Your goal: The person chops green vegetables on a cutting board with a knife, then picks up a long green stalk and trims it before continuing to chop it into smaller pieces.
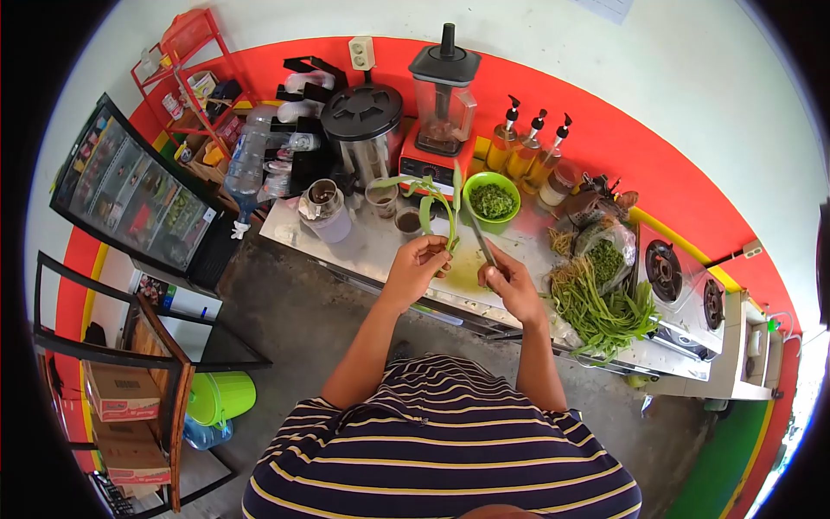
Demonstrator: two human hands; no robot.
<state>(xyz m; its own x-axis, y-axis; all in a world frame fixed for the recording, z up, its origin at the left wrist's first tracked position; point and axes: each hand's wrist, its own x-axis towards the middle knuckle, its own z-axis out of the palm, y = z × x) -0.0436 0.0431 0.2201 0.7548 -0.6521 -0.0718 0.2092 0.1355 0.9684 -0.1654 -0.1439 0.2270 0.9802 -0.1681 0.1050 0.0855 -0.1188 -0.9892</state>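
Here, our left hand (416,275) grasps leafy green stems (426,213), right hand (516,284) a metal knife (481,235); chopped greens (492,201) ready, long-stemmed green heap (596,303) uncut.

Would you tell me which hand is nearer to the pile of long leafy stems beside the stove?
Right: the right hand, with the knife, is a short way left of the pile; the left hand, holding a stalk, is farther left.

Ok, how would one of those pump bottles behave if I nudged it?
The pump bottle looks apt to tip, being tall and narrow. The amber liquid inside probably gives it some weight and may slosh. Its smooth, shiny sides could feel slippery.
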